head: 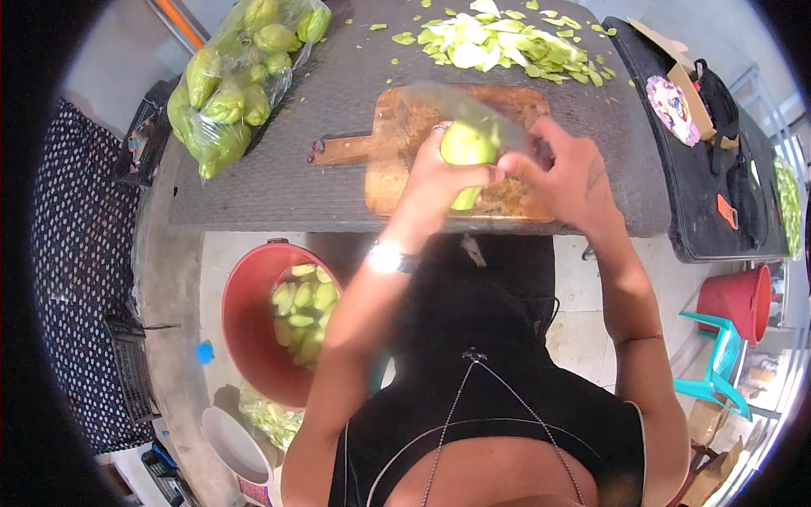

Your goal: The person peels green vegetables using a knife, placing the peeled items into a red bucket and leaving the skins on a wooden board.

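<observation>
My left hand (437, 174) grips a pale green chayote (467, 149) over the wooden cutting board (396, 180). In my right hand (561, 171) is a large knife (456, 108), its blade blurred and lying across the far side of the chayote. The fingers under the chayote are mostly hidden. Beyond the board a pile of green and white peelings (500, 47) lies on the grey-covered table (266, 203). At the table's left, a clear plastic bag of whole chayotes (234, 89) rests near the edge.
Below the table's left part stands a red bucket (244, 329) holding chayote pieces (304, 304) in liquid. A pale basin (234, 443) is beside it. At right are a black table (703, 222) with a cardboard box (690, 95), another red bucket (738, 304) and a turquoise stool (719, 361).
</observation>
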`<control>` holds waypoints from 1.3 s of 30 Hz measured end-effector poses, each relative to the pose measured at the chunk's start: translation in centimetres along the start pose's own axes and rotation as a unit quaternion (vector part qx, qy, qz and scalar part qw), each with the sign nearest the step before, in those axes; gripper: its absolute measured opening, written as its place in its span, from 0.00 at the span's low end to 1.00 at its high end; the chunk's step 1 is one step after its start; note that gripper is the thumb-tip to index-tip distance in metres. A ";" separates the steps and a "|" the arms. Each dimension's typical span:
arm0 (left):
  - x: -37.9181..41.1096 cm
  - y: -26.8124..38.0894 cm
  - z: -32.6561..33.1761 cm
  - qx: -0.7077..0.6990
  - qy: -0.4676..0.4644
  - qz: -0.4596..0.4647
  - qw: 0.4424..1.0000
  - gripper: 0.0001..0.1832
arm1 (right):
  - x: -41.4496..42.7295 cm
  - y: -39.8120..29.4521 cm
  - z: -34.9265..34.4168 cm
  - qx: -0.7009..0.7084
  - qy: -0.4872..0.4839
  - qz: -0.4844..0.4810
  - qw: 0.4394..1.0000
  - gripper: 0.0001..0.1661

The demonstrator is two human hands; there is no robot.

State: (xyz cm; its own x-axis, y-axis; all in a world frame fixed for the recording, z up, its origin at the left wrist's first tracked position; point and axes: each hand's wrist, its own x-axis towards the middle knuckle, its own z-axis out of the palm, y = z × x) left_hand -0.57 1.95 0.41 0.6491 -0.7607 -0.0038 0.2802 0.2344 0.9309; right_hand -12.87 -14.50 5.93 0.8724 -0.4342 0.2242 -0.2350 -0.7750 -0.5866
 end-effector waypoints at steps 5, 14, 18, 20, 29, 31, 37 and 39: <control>0.2 -3.1 -1.0 -0.039 -0.005 0.063 0.997 0.41 | -1.1 -1.6 0.3 -0.069 -0.048 -0.079 0.993 0.46; 0.1 -3.2 -1.0 0.144 0.031 0.105 0.984 0.44 | -0.5 -1.2 -0.6 -0.067 -0.040 -0.137 0.988 0.42; -0.3 -1.6 -0.4 0.158 0.011 0.121 0.980 0.42 | 0.5 0.2 -1.0 -0.042 -0.072 -0.132 0.988 0.41; -0.2 -1.9 -1.0 0.188 0.028 0.139 0.972 0.44 | 0.4 0.1 -0.8 -0.025 -0.060 -0.172 0.983 0.40; 0.3 2.6 -0.1 -0.008 0.017 0.124 0.992 0.43 | 10.6 11.7 -3.7 -0.087 -0.072 0.226 0.968 0.53; 0.3 2.7 -0.5 -0.131 0.021 0.147 0.980 0.37 | 8.9 9.3 -3.5 -0.053 -0.059 0.179 0.981 0.51; 1.9 -0.8 -3.8 0.066 -0.061 0.031 0.995 0.32 | 2.3 2.2 -2.7 0.034 -0.098 -0.041 0.994 0.40; 1.9 -1.3 -4.3 0.148 -0.060 0.083 0.984 0.36 | 0.9 -0.2 -2.8 0.026 -0.091 -0.094 0.991 0.38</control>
State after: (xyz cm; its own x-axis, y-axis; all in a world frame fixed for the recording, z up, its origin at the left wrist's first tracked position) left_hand 3.32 2.81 -2.41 0.5763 -0.7962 0.1842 -0.0522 0.1890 0.9806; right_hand -13.26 -16.06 8.43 0.9627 -0.1903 0.1922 -0.0425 -0.8082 -0.5874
